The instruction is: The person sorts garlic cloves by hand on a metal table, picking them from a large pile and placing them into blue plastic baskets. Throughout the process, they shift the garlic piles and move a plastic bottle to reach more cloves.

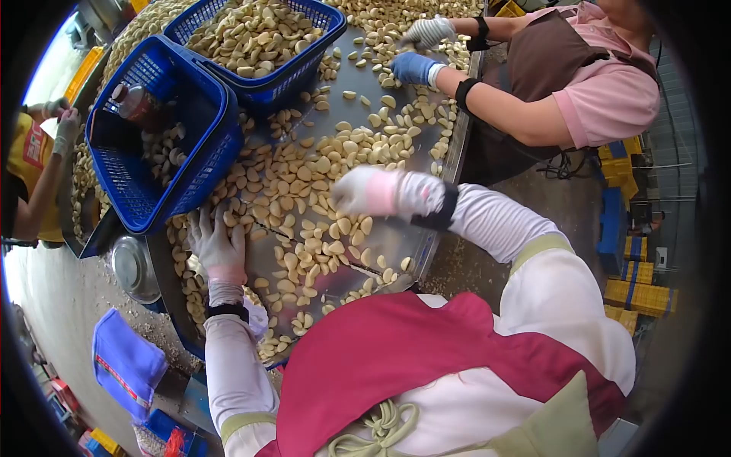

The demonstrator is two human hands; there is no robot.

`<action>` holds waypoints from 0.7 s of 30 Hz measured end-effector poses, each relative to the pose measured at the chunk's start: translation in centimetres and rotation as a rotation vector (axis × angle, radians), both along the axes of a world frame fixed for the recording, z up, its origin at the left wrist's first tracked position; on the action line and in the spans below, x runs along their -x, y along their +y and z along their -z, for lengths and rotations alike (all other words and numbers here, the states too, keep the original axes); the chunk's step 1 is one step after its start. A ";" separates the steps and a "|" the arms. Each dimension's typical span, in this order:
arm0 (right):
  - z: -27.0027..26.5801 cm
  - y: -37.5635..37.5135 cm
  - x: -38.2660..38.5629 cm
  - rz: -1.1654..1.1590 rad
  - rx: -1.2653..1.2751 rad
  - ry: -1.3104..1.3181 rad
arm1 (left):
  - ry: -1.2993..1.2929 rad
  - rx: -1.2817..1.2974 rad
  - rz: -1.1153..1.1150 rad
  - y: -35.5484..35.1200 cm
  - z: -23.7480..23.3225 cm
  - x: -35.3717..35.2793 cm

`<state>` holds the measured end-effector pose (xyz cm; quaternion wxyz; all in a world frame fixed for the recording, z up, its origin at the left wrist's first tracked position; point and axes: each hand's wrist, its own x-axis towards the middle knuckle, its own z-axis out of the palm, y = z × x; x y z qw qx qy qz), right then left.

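Note:
Pale cream garlic cloves [304,251] lie scattered over a metal sorting table [335,91]. My left hand [217,242], in a white glove with a pink cuff, rests on cloves at the table's left side, fingers spread and pointing away from me. Close beyond it stands a blue plastic basket [221,164] with a bottle [133,103] and some cloves inside. Over the middle of the cloves is my right hand [356,190], also gloved. Motion blurs its fingers, so its grip and anything in it cannot be made out.
A second blue basket [297,65], heaped with cloves, stands at the back. Across the right edge, a co-worker in a brown apron [537,65] has a blue-gloved hand [415,68] among the cloves. Another person [38,167] stands at far left. A metal bowl [135,268] sits beside the table.

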<state>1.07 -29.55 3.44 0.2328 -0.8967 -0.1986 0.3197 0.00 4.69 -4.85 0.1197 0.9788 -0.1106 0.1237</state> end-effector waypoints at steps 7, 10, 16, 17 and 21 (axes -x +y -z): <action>1.2 10.4 5.2 -0.438 0.133 -0.231 | -0.016 0.032 0.013 -0.1 -0.1 0.1; 0.6 9.6 2.3 -0.236 0.025 0.166 | -0.028 0.041 0.004 -0.1 -0.2 0.1; 1.9 9.1 -1.3 0.046 -0.170 0.042 | -0.020 0.040 -0.015 -0.4 -0.6 0.1; 2.5 10.3 -1.3 -0.096 0.010 -0.301 | -0.034 0.045 -0.014 -0.3 -0.2 0.1; 1.9 11.7 -1.6 -0.185 0.179 -0.318 | -0.054 0.051 0.001 0.1 0.7 -0.1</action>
